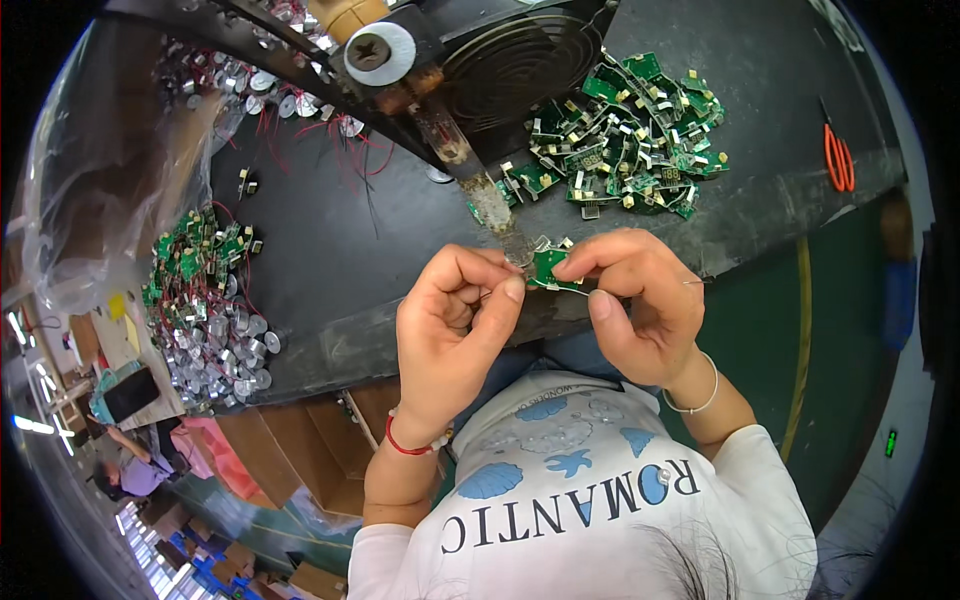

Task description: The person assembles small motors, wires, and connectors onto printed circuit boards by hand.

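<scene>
A small green circuit board [549, 266] is between my hands at the bench's near edge, beneath the tip of a fixed soldering iron [490, 205]. My left hand [455, 325] is closed, thumb and forefinger pinched at the board's left side; what lies in the pinch is mostly hidden. My right hand [645, 305] is closed too, its forefinger at the board's right edge. A thin silvery wire [568, 290] runs from its thumb and fingers along the board's near side.
Behind the iron stands a round fan grille [520, 65]. A heap of green circuit boards [635, 140] lies beyond my right hand, with orange-handled scissors [838, 155] farther right. At left are boards wired to silvery round motors [220, 350]; more motors [290, 100] lie far left.
</scene>
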`<state>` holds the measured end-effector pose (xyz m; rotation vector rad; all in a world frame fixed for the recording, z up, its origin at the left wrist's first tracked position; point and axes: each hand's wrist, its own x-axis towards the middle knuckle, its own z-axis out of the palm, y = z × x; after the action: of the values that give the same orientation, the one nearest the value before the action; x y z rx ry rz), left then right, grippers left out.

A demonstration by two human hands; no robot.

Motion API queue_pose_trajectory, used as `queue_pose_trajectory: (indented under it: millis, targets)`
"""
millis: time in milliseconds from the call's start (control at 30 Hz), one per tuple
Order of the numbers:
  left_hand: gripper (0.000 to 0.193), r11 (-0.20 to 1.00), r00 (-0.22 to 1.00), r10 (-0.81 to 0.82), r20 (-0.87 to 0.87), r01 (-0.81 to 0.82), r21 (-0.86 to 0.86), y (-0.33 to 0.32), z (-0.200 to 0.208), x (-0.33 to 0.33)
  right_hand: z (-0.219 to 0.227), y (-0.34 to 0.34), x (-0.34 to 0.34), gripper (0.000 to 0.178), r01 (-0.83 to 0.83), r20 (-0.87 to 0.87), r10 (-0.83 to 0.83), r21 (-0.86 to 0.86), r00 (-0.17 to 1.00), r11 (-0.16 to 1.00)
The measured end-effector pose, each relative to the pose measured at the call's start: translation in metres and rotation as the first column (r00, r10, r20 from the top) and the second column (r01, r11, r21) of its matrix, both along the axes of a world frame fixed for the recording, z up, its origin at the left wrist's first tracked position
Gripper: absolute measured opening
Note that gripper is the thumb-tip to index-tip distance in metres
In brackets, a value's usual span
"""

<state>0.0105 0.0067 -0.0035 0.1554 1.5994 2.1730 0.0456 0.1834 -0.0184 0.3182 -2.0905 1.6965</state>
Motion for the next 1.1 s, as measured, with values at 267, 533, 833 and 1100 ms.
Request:
queue_pose_trajectory:
  millis: [267, 533, 833, 1100]
  targets:
    - [0.008, 0.999, 0.999, 0.041, -0.023, -0.041, 0.020, 0.004, 0.006, -0.002, 0.001, -0.002, -0.010, 0.011, 0.016, -0.091, -0.015, 0.001, 0.996, 1.000]
    - [0.007, 0.983, 0.985, 0.046, -0.164, -0.074, -0.169, 0.002, 0.005, 0.006, -0.005, -0.001, -0.007, 0.012, -0.001, -0.146, 0.000, -0.008, 0.989, 1.000]
    - [0.007, 0.985, 0.960, 0.013, -0.280, -0.061, -0.163, 0.001, -0.002, 0.002, 0.000, -0.001, 0.002, 0.012, -0.039, -0.011, 0.040, 0.100, 0.999, 0.994]
    - [0.008, 0.986, 0.972, -0.042, -0.233, 0.003, -0.165, -0.002, 0.007, -0.006, -0.001, -0.009, -0.006, 0.014, 0.074, -0.149, -0.062, 0.077, 0.987, 0.994]
